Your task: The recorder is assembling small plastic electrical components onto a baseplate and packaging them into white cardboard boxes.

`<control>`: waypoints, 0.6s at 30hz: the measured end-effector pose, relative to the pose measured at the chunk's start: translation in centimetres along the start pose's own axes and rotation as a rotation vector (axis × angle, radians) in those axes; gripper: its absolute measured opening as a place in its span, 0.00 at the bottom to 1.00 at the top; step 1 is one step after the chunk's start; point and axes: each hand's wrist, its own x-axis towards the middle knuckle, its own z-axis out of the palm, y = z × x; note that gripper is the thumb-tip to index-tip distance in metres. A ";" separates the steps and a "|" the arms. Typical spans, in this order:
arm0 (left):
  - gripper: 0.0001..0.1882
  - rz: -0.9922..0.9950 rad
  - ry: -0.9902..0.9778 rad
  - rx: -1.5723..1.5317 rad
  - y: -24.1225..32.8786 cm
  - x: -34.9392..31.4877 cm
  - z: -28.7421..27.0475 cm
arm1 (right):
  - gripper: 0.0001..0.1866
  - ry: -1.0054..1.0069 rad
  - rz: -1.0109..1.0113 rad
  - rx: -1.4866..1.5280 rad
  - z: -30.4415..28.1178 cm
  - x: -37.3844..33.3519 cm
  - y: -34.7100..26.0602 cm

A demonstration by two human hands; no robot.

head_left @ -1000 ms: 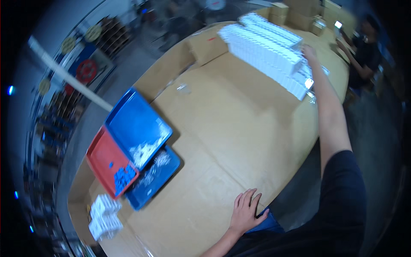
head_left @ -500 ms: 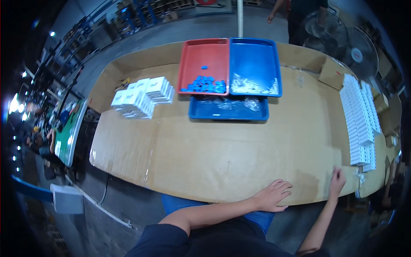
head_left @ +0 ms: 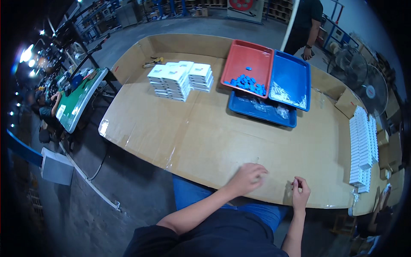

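My left hand (head_left: 248, 179) hovers at the near edge of the cardboard-covered table (head_left: 205, 141), a little smeared by motion. Its fingers are loosely bent and apart, with nothing visible in them. To its right, my right hand (head_left: 301, 192) is held over the same edge with curled fingers and the thumb against them. Whatever may be pinched there is too small to make out. Beyond the hands stand a red tray (head_left: 248, 60) with small blue pieces (head_left: 247, 84) and a blue tray (head_left: 292, 73) with thin whitish pieces (head_left: 282, 94).
A lower blue tray (head_left: 239, 107) with clear plastic bags sits under the front of those trays. Stacked white boxes (head_left: 173, 77) stand at left; more white boxes (head_left: 360, 150) line the right end. Pliers (head_left: 153, 62) lie at the back. A person (head_left: 306, 21) stands behind the table.
The view has turned, shifting the table contents rightward. My left hand has risen from lying flat at the edge. My right hand has moved left, away from the right-hand boxes and closer to my left.
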 end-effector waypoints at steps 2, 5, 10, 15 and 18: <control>0.12 -0.093 0.173 0.096 -1.6 -1.7 -4.7 | 0.08 -0.046 -0.057 0.009 1.9 2.9 -2.5; 0.13 -0.305 0.361 0.268 -4.3 -5.1 -10.6 | 0.11 -0.142 -0.239 0.001 6.2 9.0 -7.7; 0.14 -0.428 0.594 0.515 -7.7 -9.3 -16.5 | 0.16 -0.367 -0.571 0.006 17.7 20.8 -19.3; 0.16 -0.454 0.640 0.621 -8.4 -9.1 -16.9 | 0.18 -0.470 -0.703 -0.070 29.7 31.6 -29.7; 0.17 -0.452 0.654 0.613 -8.4 -9.2 -17.1 | 0.17 -0.496 -0.747 -0.092 36.5 36.4 -33.6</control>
